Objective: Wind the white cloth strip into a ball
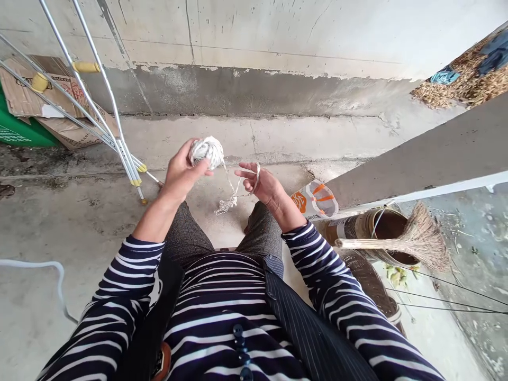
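Note:
My left hand (184,168) is closed around a ball of white yarn (211,151), thumb across its near side. From the ball a strand (228,177) sags down and runs across to my right hand (262,182). A loop of yarn (257,173) goes round the fingers of that hand. Its index and middle fingers point toward the ball, while the other fingers curl in on the strand. Below and between both hands, a loose tangle of yarn (227,204) hangs above or lies on the floor; I cannot tell which.
Metal crutches (101,124) lean at the left before flattened cardboard (59,100) and a green bin (19,121). On the right are a plastic bag (317,198), a bucket (357,225) with a straw broom (420,238) across it, and a wall edge (416,148). A pale hose (35,263) lies left.

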Available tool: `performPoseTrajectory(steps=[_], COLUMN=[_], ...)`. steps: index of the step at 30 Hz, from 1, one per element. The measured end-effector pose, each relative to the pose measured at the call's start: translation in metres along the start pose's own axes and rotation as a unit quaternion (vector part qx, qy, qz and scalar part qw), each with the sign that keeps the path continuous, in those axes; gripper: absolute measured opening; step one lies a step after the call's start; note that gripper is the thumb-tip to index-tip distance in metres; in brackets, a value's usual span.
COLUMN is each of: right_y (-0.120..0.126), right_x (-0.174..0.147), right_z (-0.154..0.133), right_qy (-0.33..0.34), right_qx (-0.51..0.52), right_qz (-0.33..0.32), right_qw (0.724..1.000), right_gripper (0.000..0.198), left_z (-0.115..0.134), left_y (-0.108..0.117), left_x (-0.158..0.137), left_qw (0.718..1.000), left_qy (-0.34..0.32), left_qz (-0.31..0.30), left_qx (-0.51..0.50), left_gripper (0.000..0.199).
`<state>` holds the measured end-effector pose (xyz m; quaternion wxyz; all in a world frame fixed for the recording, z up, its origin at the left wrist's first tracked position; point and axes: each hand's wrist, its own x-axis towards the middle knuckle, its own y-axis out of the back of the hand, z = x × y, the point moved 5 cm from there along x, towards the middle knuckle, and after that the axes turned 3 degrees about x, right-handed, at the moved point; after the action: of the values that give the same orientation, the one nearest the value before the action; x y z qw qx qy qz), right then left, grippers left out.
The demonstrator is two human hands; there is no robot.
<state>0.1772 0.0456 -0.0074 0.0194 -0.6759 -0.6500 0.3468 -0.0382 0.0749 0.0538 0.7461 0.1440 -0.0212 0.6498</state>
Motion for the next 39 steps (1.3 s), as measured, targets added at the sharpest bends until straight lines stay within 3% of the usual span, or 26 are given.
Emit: performPoseTrajectory(steps=[3, 7, 11, 17, 25, 32, 39], right_y=[0.02, 0.038, 0.057, 0.084, 0.127, 0.163, 0.177], right_x=[0.002, 0.002, -0.001, -0.001, -0.012, -0.019, -0.034], right_z=[-0.004, -0.007, -0.009, 0.001, 0.011, -0.005, -0.043], right_qy=[0.041, 0.059, 0.069, 0.088, 0.143, 0.189, 0.26], right_qx=[0.007, 0.034, 0.05, 0.056, 0.049, 0.052, 0.019], right_qz=[0.054, 0.066, 0.071, 0.134, 0.236, 0.296, 0.31], right_qw=[0.998, 0.995, 0.994, 0.985, 0.96, 0.935, 0.914], right_gripper=[0.021, 0.022, 0.027, 0.029, 0.022, 0.024, 0.023], left_z=[0.011, 0.021, 0.012, -0.004, -0.006, -0.026, -0.043], left_y=[0.017, 0.033, 0.046, 0.062, 0.094, 0.114, 0.139], left_x=[0.013, 0.025, 0.03, 0.034, 0.037, 0.038, 0.042], left_qw=[0.997, 0.993, 0.989, 0.988, 0.952, 0.934, 0.977], left_qy=[-0.008, -0.016, -0.02, -0.011, 0.0, 0.025, 0.023], left_qz=[0.013, 0.035, 0.051, 0.059, 0.189, 0.251, 0.165], left_qx=[-0.079, -0.112, -0.135, -0.143, -0.24, -0.251, -0.132], left_gripper=[0.057, 0.053, 0.054, 0.06, 0.042, 0.051, 0.08])
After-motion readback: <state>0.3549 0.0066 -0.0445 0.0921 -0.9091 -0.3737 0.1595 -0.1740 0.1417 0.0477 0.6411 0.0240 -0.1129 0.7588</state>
